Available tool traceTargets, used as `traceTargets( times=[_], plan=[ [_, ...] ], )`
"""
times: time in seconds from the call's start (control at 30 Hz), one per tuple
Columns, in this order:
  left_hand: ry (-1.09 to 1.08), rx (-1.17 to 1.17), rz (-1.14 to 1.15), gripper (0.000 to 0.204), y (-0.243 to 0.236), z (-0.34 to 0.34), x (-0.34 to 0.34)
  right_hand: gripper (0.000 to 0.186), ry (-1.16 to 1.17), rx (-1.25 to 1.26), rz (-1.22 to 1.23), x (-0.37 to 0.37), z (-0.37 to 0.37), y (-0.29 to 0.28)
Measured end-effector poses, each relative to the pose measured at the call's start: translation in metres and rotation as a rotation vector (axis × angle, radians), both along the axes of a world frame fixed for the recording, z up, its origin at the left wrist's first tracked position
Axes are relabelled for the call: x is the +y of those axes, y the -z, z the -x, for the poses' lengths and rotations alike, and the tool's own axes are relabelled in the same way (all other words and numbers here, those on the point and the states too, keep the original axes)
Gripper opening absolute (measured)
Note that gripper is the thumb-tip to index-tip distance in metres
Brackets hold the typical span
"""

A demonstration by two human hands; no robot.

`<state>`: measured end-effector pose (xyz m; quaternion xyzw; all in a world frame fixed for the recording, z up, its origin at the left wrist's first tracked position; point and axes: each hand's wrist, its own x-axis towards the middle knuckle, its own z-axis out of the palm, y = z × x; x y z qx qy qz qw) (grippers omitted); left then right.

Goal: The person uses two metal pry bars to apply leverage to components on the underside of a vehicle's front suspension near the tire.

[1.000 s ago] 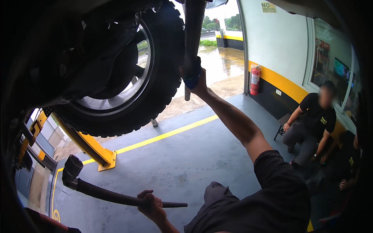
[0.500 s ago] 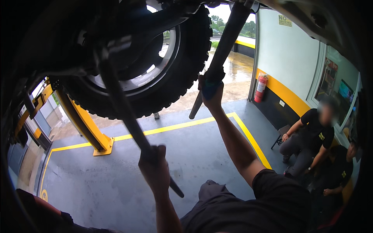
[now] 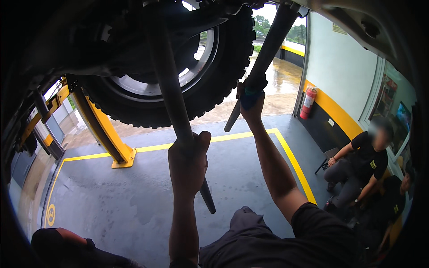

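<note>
Under a raised vehicle, my left hand [image 3: 187, 163] is closed round a long dark metal bar [image 3: 170, 80]. Its upper end reaches into the dark underbody, and its narrower tip pokes out below my fist. Farther right, my right hand [image 3: 251, 106] is closed round the lower part of a thick dark tube [image 3: 273, 42], whose thinner end slants down to the left. Something blue shows at my right fingers; what it is I cannot make out. Just beyond both hands hangs a knobbly black tyre [image 3: 223, 78] on a silver rim, partly hidden by the bar.
A yellow lift post [image 3: 105, 127] stands at the left on the grey floor [image 3: 134, 192]. Two people in black sit at the right by the wall, under a window; another person's dark sleeve [image 3: 58, 245] shows lower left. A red fire extinguisher [image 3: 308, 102] hangs on the wall.
My left hand has risen and shifted slightly right with the bar, which now stands steeper, its upper end farther up and right. My right hand keeps its grip. The whole view has shifted a little.
</note>
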<state>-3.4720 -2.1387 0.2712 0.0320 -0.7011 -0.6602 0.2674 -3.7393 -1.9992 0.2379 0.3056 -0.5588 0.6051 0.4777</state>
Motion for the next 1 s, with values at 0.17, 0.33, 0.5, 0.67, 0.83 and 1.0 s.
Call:
traceTargets(
  times=[0.17, 0.33, 0.5, 0.67, 0.83, 1.0],
  plan=[
    [0.033, -0.056, -0.002, 0.034, -0.004, -0.01, 0.002, 0.022, 0.034, -0.041, 0.039, -0.001, 0.007, 0.003],
    [0.178, -0.184, -0.034, 0.033, -0.018, -0.035, 0.012, 0.022, 0.053, -0.032, 0.019, -0.001, 0.011, 0.007],
    [0.248, -0.035, 0.053, 0.033, -0.008, -0.034, 0.001, 0.017, 0.075, -0.149, -0.014, 0.0, 0.007, 0.01],
    [0.102, 0.16, 0.29, 0.033, 0.022, 0.017, -0.011, 0.022, 0.068, -0.026, 0.035, 0.005, 0.002, 0.005],
    [-0.216, 0.205, 0.735, 0.019, 0.028, 0.02, -0.005, 0.02, -0.433, -0.188, -0.001, 0.011, 0.012, 0.007],
    [-0.116, -0.06, 0.183, 0.03, 0.003, 0.008, 0.021, 0.043, -1.043, -0.108, 0.212, 0.036, 0.022, 0.001]
  ],
)
